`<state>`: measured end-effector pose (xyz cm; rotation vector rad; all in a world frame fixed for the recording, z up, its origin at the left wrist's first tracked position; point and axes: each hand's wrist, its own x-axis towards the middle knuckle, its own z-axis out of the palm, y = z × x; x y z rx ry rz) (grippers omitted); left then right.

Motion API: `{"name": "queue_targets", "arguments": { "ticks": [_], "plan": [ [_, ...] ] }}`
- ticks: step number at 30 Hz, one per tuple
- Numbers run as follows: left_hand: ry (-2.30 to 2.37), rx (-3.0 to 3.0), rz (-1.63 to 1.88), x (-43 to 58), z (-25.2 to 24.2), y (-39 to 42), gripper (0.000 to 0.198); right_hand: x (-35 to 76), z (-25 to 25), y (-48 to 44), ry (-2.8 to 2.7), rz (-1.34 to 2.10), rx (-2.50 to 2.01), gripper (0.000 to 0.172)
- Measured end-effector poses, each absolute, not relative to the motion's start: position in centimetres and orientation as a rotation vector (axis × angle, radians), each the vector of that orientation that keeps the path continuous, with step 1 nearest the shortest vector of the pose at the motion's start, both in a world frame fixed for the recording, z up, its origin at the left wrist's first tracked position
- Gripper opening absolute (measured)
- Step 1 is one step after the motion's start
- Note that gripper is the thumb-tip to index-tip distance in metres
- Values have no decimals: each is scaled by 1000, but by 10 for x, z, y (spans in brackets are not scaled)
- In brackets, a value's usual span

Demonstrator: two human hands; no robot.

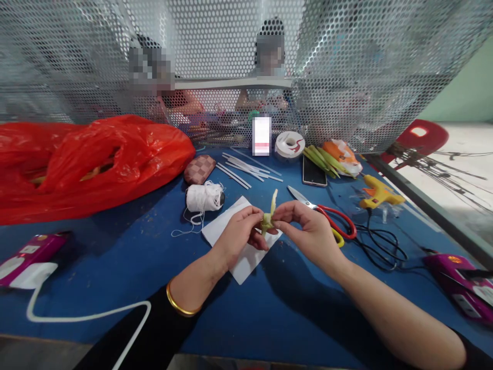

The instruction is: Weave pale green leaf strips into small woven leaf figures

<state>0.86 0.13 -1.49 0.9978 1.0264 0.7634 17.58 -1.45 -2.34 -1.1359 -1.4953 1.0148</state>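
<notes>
Between my fingertips is a small pale-green folded strip piece (267, 221), with one yellowish end sticking up. My left hand (246, 228) pinches it from the left, thumb and fingers closed. From the right, my right hand (304, 226) pinches the same piece near its upright end. Both hands are raised over a white sheet of paper (246, 264) on the blue table. Close to my right hand lie scissors with red handles (339, 221), partly hidden behind it. A spool of white string (204, 197) stands left of the paper.
Behind are white sticks (246, 167), a tape roll (289, 145), a phone (314, 172) and green strips (325, 162). A yellow glue gun (381, 192) with black cable lies right. A red plastic bag (88, 164) fills the left. Purple power strips (462, 285) flank the table; people sit beyond the perforated screen.
</notes>
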Motion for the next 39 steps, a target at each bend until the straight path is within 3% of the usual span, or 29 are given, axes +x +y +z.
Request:
{"name": "queue_targets", "arguments": {
  "ticks": [13,18,22,26,32,39],
  "plan": [
    [913,1140,783,9,-16,0,19,175,-18,-14,-1427,1009,-1126,12],
    [979,1199,829,10,-16,1,19,179,-21,-8,-1424,778,-1290,36],
    [1102,1326,828,10,-21,-2,21,178,-24,-7,-1566,1115,-1234,25],
    [1211,1518,781,10,-26,-8,26,170,-32,-12,-1516,1118,-1209,29],
    [1321,1516,712,10,-30,-6,25,162,-34,-16,-1376,1240,-1143,21],
    [1395,1529,893,8,-29,3,26,165,-30,-15,-1237,1326,-1080,21]
  ]
}}
